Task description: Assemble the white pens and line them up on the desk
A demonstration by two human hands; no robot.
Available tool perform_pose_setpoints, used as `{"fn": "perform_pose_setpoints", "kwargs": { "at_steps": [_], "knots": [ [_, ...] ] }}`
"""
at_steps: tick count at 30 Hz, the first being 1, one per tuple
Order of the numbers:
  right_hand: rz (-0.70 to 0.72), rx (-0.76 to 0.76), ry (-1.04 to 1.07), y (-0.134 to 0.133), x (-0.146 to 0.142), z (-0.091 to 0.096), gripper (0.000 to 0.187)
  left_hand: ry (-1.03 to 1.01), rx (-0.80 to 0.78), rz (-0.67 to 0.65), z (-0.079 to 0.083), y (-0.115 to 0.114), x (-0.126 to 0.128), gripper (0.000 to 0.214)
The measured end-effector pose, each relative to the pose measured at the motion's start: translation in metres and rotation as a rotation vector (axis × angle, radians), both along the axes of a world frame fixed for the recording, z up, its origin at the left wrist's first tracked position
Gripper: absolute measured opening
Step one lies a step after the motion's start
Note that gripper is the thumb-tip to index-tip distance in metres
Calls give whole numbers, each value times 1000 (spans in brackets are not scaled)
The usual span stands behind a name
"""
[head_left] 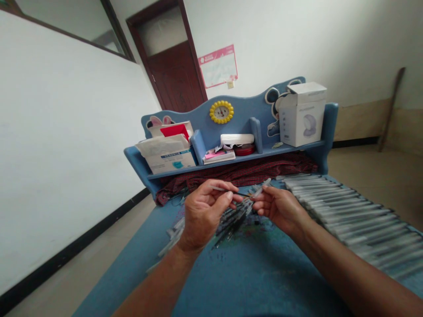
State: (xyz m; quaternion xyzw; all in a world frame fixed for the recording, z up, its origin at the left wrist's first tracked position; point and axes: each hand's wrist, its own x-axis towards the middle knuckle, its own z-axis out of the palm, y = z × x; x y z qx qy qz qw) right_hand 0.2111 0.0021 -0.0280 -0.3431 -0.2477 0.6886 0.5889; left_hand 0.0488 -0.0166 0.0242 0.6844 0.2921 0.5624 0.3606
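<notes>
Apparently for easy reach, pale tubes (173, 234) lie loose on the left of the blue table (264, 268), beside the left hand (205, 211), whose thumb and fingers pinch a slim rod (243, 194) nearly level, seemingly to keep its dark end steady and in view. Jumbled dark rods (233, 222) lie between and below the hands, while the right hand (277, 208) has thumb and fingertips closed on a clear tube (267, 181), tilted up toward the far side, perhaps to bring its near end to the rod. At the right, clear pens (353, 213) lie side by side in a long row, presumably to keep them apart from the jumble.
</notes>
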Motion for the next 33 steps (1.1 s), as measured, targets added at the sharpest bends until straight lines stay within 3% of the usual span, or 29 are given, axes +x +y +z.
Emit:
{"fn": "perform_pose_setpoints", "kwargs": {
  "at_steps": [8, 11, 15, 18, 26, 33],
  "knots": [
    [-3, -7, 51, -1, -1, 2, 35, 76, -1, 16, -4, -6, 3, 8],
    [-11, -4, 74, -2, -1, 3, 35, 201, 171, 38, -6, -9, 2, 5],
    [12, 0, 94, -4, -3, 5, 39, 405, 534, 50, -7, -14, 0, 11],
    [42, 13, 104, -6, -5, 4, 42, 511, 659, 12, -9, -13, -2, 15],
    [203, 109, 78, -13, -19, -3, 41, 590, 708, 37, -12, 0, -5, 11],
    [210, 110, 71, -17, -28, -5, 36, 584, 643, -61, -14, 5, -6, 10]
  ]
}}
